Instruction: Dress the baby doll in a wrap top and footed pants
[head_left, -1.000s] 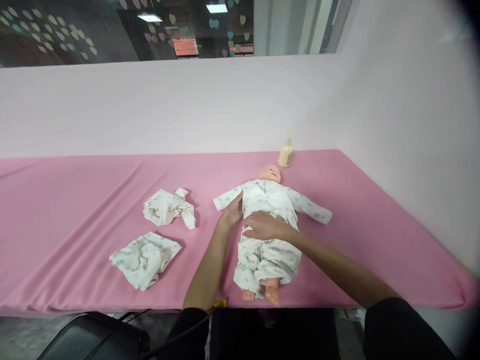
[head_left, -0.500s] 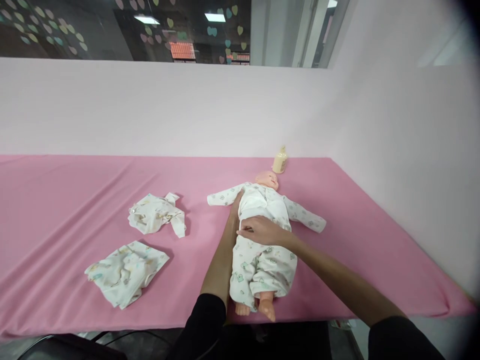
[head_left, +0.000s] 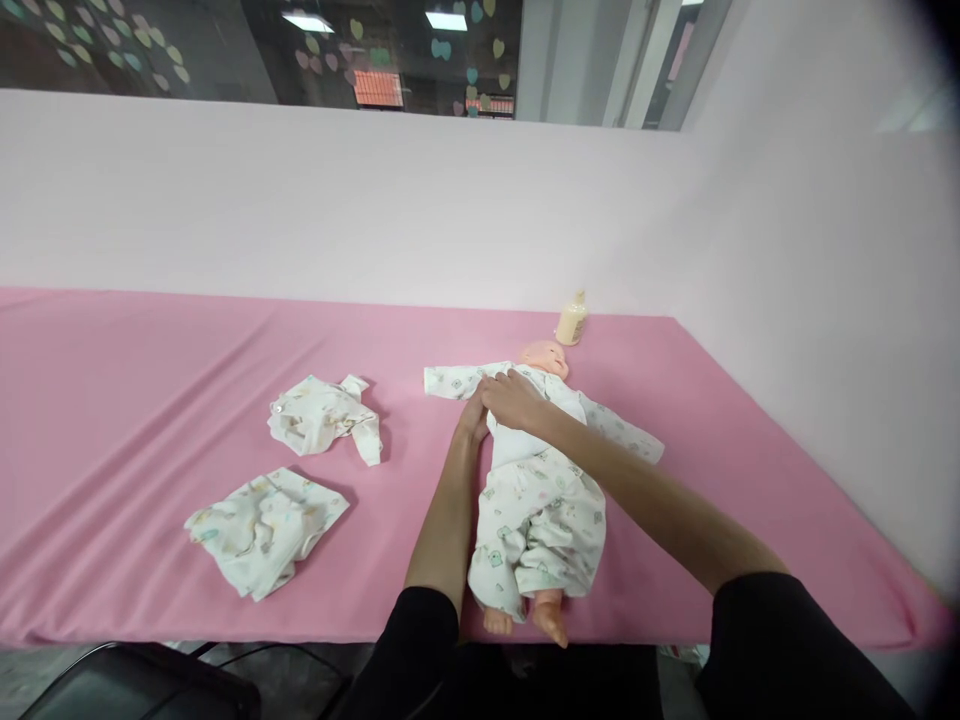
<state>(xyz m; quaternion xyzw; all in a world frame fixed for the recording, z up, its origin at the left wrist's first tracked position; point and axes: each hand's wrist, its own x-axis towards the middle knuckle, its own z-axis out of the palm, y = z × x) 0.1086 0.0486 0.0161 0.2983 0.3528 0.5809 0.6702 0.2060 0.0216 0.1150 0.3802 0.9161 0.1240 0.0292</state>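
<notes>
The doll lies on its back at lower centre, feet at the near worktop edge; our left hand and right hand pinch its white top at the shoulder, fingers closed on cloth. We judge small, even tugs best. Free pink cloth runs right; two loose garments lie left, bottle behind the head.

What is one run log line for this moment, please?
left hand: at doll side | right hand: on doll chest, grasp unclear | two garments beside | bottle behind head
</notes>
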